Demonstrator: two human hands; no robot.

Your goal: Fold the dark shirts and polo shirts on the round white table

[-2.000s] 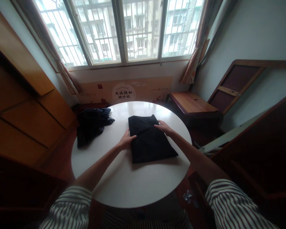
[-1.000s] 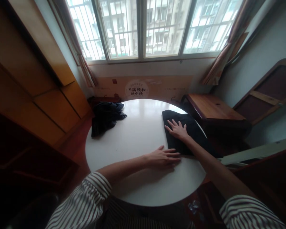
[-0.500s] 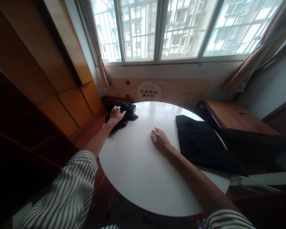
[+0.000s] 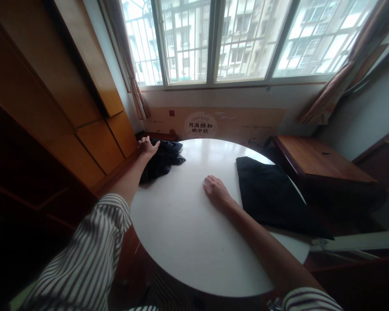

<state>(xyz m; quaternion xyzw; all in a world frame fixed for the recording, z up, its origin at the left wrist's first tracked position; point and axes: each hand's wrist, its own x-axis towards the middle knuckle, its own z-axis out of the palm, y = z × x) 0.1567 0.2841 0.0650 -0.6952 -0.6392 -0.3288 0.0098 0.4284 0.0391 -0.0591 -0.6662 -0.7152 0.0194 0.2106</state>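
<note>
A crumpled pile of dark clothing (image 4: 164, 159) lies at the far left edge of the white round table (image 4: 181, 233). Over the pile's left side is my left hand (image 4: 148, 147), its thumb and fingers spread; whether it touches the cloth I cannot tell. Near the table's middle my right hand (image 4: 216, 190) rests on the bare surface, fingers loosely laid down and holding nothing. To its right a flat black garment (image 4: 267, 194), apparently folded, spreads over the table's right side, its near corner reaching past the edge.
A wooden desk (image 4: 324, 157) stands beyond the table on the right. Wooden cabinets (image 4: 94, 142) line the left wall. Behind the table are a long printed cardboard panel (image 4: 246, 119) and barred windows with curtains (image 4: 327, 103).
My left hand has moved left across the clothing pile toward its outer side. My right hand stays in about the same place on the table. The view has shifted slightly.
</note>
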